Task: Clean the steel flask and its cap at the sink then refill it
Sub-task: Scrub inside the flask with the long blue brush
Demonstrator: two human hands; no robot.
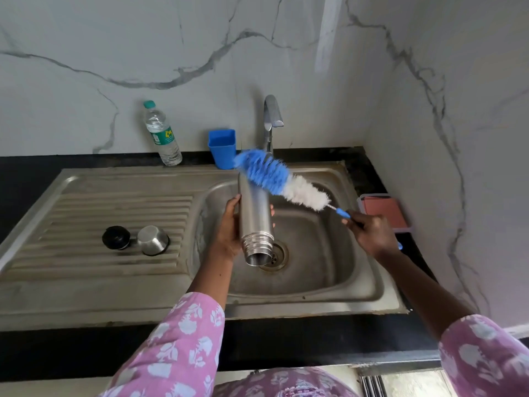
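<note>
Your left hand (229, 229) grips the rigid, probably slick steel flask (255, 207) mid-body, your right hand (372, 233) clutches the bottle brush (282, 183) handle; hold firmly.

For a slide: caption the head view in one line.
Left hand holds the uncapped steel flask mouth-down over the sink while right hand holds a bottle brush against its base.

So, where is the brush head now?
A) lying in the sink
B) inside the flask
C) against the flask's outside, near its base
C: the right hand holds the brush with its bristles on the outer wall of the flask, away from the open mouth.
</note>
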